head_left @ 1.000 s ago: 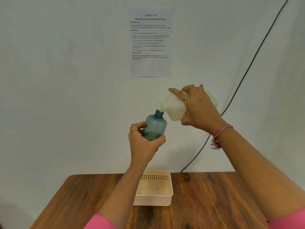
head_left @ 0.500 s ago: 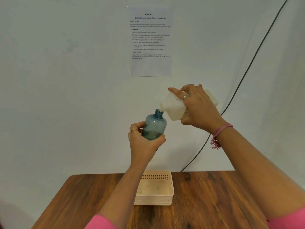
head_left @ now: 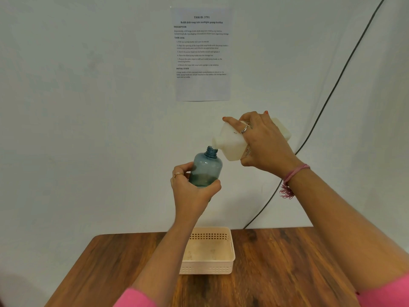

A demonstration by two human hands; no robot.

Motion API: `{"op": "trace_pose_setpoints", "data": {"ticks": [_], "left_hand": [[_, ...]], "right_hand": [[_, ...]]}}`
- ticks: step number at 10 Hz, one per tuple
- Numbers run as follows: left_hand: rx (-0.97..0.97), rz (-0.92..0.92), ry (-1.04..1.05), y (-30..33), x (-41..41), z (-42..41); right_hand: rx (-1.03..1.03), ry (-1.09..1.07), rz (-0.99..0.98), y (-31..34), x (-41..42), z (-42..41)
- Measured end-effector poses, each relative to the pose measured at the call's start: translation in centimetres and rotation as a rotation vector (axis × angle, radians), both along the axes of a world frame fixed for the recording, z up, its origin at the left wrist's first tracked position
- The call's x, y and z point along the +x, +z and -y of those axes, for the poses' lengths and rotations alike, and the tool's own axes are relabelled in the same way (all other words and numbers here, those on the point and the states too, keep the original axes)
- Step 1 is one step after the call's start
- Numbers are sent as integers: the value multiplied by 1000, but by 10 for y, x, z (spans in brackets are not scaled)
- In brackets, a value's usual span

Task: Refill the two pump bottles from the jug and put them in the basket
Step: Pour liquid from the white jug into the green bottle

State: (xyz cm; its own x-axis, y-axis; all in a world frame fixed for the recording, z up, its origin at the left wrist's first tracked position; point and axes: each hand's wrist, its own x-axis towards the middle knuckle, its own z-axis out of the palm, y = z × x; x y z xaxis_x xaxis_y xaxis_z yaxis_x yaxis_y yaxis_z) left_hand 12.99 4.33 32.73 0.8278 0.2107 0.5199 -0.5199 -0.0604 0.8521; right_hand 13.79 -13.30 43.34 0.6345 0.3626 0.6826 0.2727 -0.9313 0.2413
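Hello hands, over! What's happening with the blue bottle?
Left hand grips blue bottle, uncapped, partly filled. Right hand tips jug, spout at the bottle's mouth. Basket empty below. Nothing in the way.

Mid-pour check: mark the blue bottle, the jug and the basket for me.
blue bottle (head_left: pixel 207 168): head view, on its clear body.
jug (head_left: pixel 230 142): head view, on its white shoulder.
basket (head_left: pixel 208 265): head view, on its near wall.

Wall sheet (head_left: pixel 202 54): "TASK ID: 3791"; smaller print seemingly dish-soap refill steps.
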Motion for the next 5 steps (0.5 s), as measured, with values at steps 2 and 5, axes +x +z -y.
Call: {"op": "trace_pose_setpoints", "data": {"ticks": [2, 5], "left_hand": [[9, -2, 1, 0, 0, -4], [16, -7, -5, 2, 0, -12]], "right_hand": [[5, 0, 3, 0, 0, -5], [-7, -4, 19, 1, 1, -12]]}}
